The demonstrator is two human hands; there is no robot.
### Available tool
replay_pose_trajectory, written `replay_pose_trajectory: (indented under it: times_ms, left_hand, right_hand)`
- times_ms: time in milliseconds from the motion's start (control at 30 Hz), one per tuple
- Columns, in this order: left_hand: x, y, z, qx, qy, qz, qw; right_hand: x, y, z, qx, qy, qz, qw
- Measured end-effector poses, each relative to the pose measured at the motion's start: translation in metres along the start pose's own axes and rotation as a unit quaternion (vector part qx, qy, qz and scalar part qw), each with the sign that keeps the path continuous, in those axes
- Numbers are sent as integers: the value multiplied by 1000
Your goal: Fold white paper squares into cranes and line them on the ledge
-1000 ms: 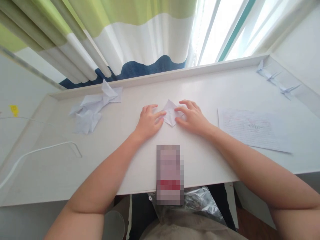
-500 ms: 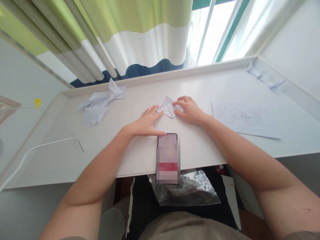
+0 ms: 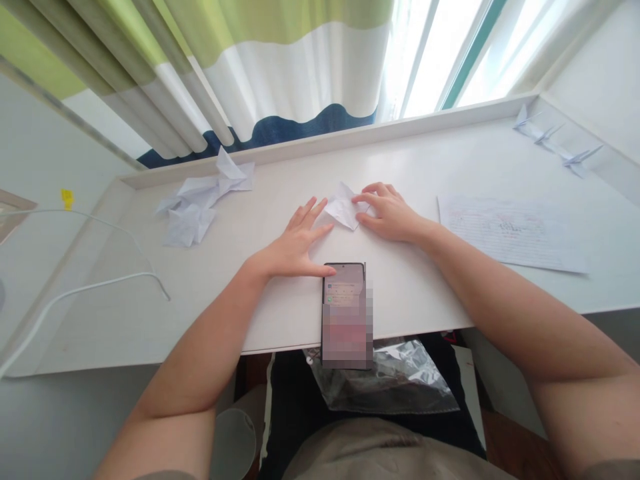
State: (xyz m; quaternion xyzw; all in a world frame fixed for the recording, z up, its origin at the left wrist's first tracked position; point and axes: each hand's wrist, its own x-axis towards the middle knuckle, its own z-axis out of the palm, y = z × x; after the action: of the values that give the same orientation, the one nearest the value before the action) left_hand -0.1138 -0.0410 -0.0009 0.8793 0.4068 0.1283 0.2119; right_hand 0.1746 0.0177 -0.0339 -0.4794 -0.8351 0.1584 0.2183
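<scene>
My left hand (image 3: pixel 299 245) is spread, its thumb at the top edge of a phone (image 3: pixel 345 283) and its fingertips beside a small piece of folded white paper (image 3: pixel 341 207). The phone juts past the desk's front edge, with part of its screen pixelated. Over the paper's right side curls my right hand (image 3: pixel 387 212), its thumb and index finger on the sheet and holding it against the desk. The other right fingers hide part of that side.
The white desk (image 3: pixel 280 303) carries crumpled, folded papers (image 3: pixel 200 200) at left and a lined, written sheet (image 3: pixel 510 233) at right. Folded paper cranes (image 3: pixel 545 137) stand at the far right corner. A white cable (image 3: pixel 100 283) crosses the left side; a clear plastic bag (image 3: pixel 400 380) lies on my lap.
The view has shifted slightly. On the phone, a panel with notifications now shows where the timer digits were, and my left fingers are spread a little wider. My right hand stays on the paper.
</scene>
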Motion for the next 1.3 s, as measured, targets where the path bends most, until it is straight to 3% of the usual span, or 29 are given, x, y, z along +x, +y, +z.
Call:
replay_pose_trajectory:
  times_ms: [1100, 1300]
  left_hand:
    - [3, -8, 6, -40, -3, -19, 999]
    - [2, -5, 2, -8, -36, -14, 999]
  right_hand:
    - [-1, 4, -3, -3, -10, -11, 1000]
    - [-1, 0, -5, 12, -27, 5, 1000]
